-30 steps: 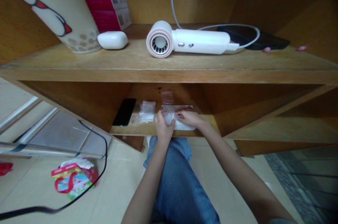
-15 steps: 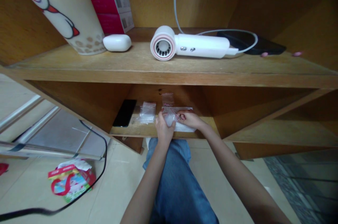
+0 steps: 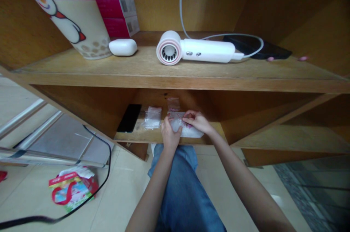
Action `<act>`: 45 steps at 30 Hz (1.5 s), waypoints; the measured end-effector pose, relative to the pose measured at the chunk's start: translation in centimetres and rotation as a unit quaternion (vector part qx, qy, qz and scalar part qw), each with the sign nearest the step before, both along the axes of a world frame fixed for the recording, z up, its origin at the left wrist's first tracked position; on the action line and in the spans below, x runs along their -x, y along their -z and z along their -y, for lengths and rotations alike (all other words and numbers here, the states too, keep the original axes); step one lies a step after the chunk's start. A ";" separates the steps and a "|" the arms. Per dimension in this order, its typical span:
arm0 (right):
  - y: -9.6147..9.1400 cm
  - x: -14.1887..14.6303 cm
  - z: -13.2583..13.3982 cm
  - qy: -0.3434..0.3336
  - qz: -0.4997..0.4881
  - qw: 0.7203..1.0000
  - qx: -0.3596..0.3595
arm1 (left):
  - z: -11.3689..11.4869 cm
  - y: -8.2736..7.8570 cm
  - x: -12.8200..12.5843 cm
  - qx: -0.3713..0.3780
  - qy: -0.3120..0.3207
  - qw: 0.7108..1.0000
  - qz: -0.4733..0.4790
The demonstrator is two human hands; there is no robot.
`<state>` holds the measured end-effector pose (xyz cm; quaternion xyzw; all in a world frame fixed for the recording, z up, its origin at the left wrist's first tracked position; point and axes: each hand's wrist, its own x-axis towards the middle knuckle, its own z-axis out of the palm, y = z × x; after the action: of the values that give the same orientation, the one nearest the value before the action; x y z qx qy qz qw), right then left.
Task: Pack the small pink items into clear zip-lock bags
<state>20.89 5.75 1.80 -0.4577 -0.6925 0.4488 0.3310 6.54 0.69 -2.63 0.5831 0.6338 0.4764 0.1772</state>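
Note:
On the lower shelf, my left hand (image 3: 171, 134) grips a small clear plastic bag (image 3: 176, 123) between thumb and fingers. My right hand (image 3: 199, 121) is closed in a pinch at the bag's right edge; what lies between its fingertips is too small to make out. Under both hands is a white sheet (image 3: 195, 134). Small pinkish-red bits (image 3: 188, 125) show on it beneath my right hand. Just behind lies another clear bag (image 3: 173, 103) with reddish bits along its bottom. A stack of clear plastic bags (image 3: 153, 117) rests left of my left hand.
A black phone (image 3: 129, 118) lies at the lower shelf's left. Above, the upper shelf board (image 3: 191, 82) carries a hair dryer (image 3: 207, 50), a white case (image 3: 123, 47), a milk tea cup (image 3: 90, 24) and pink boxes (image 3: 112, 4). A black cable (image 3: 109, 159) hangs at left.
My right hand has shifted slightly, its fingers now higher and flatter at the bag's edge. Pinkish-red bits on the white sheet are now visible below it. My left hand stays on the bag.

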 end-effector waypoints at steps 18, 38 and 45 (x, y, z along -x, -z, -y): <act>-0.2 0.0 0.9 -0.018 0.050 0.996 -0.072 | 0.0 -0.1 0.0 -0.035 0.004 0.999 0.040; -0.4 -0.5 2.3 0.030 -0.031 0.995 -0.093 | 0.0 -0.5 0.4 0.055 0.084 0.928 0.359; 1.5 1.4 3.4 0.129 -0.167 0.977 -0.030 | -0.1 -0.7 0.3 0.013 0.055 0.945 0.321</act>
<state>19.51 2.38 0.28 -0.4516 -0.5758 0.4511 0.5110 6.25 0.77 -1.91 0.4313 0.5164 0.6193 0.4047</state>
